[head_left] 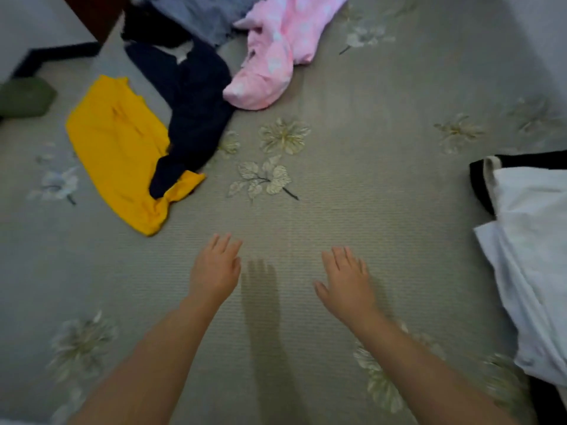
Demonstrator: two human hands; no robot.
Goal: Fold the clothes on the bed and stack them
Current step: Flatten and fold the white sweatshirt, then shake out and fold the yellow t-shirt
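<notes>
Both hands, left hand (214, 271) and right hand (346, 283), hover over the bed (337, 194) with straight fingers (holding nothing); the yellow shirt (119, 148) lies farther left.

Crumpled yellow (119, 151), navy (193, 96), pink (276, 50) clothes; white stack (534, 240) right.

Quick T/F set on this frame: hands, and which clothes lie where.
1. Both the left hand and right hand hold nothing. True.
2. The yellow garment is neatly folded. False: it lies crumpled.
3. The dark navy garment lies partly over the yellow one. True.
4. The pink garment is under the right hand. False: it lies far beyond the hands.
5. White cloth lies at the right edge. True.
</notes>
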